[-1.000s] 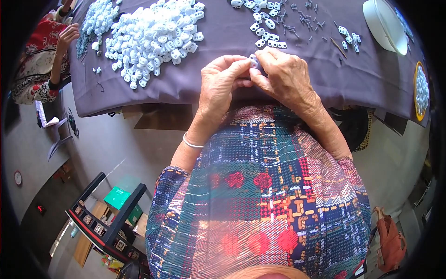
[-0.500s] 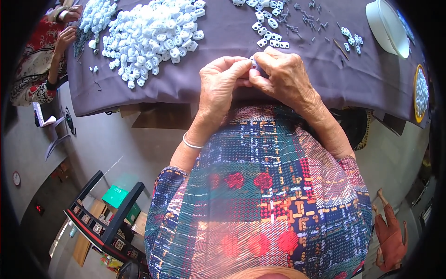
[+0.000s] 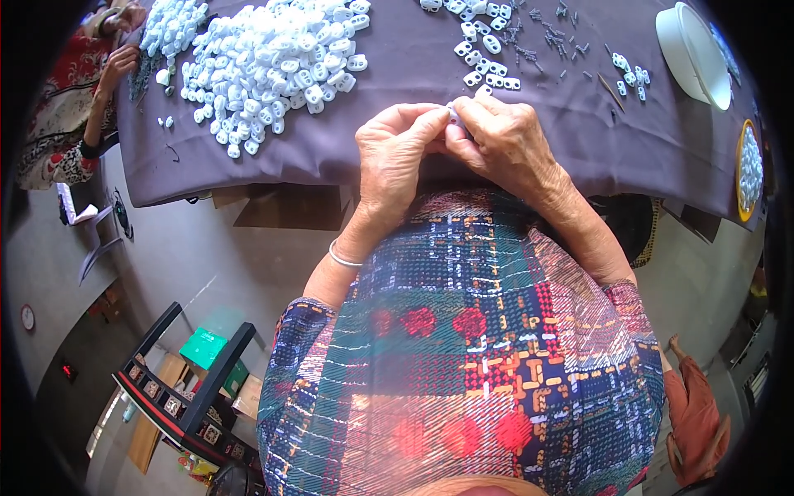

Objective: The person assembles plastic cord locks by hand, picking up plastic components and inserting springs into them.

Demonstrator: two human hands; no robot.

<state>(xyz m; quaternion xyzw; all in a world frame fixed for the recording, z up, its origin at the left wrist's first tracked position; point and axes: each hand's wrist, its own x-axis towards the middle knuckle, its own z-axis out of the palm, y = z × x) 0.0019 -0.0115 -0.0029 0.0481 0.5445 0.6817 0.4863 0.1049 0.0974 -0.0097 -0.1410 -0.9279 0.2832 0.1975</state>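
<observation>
Both hands meet near the front edge of the cloth-covered table. Between my left hand and my right hand is a small pale plastic cord lock, mostly covered by the fingertips. The left thumb and forefinger pinch its left side. The right fingers are curled round its other side. Just beyond the right knuckles lie loose pale cord locks with two holes. Small dark grey springs are scattered behind them. To the left of my hands rises a large heap of pale plastic pieces.
A white basin tilts at the far right, above a yellow-rimmed tray of pale pieces. A thin pointed stick lies near a small cluster of pieces. Another person's hand works by a smaller heap at far left.
My right hand has dipped slightly and its fingers have shifted on the cord lock, uncovering a loose piece behind them. A person on the floor at lower right has moved closer.
</observation>
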